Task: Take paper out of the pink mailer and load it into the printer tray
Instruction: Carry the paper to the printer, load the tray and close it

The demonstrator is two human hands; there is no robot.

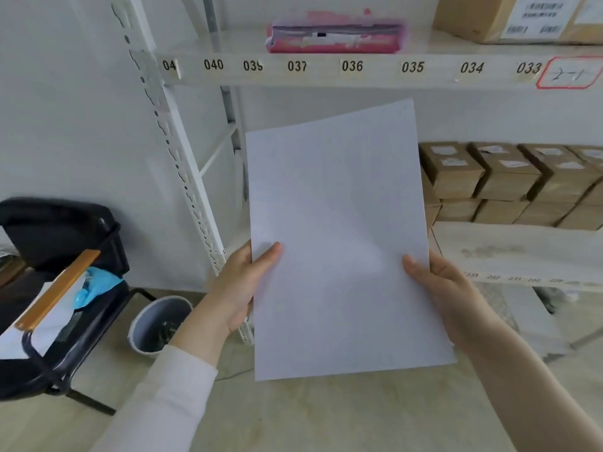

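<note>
A white stack of paper [339,230] is held upright in front of me, filling the middle of the view. My left hand [243,282] grips its left edge with the thumb on the front. My right hand [437,288] grips its right edge the same way. The pink mailer [336,32] lies on the upper shelf above the paper, its open end toward me. No printer or printer tray is in view.
A white metal shelving unit [326,71] with number labels stands ahead. Brown cardboard boxes [509,177] fill the middle shelf at right. A black chair [58,272] with items on it stands at left, a grey bin [160,324] beside it on the floor.
</note>
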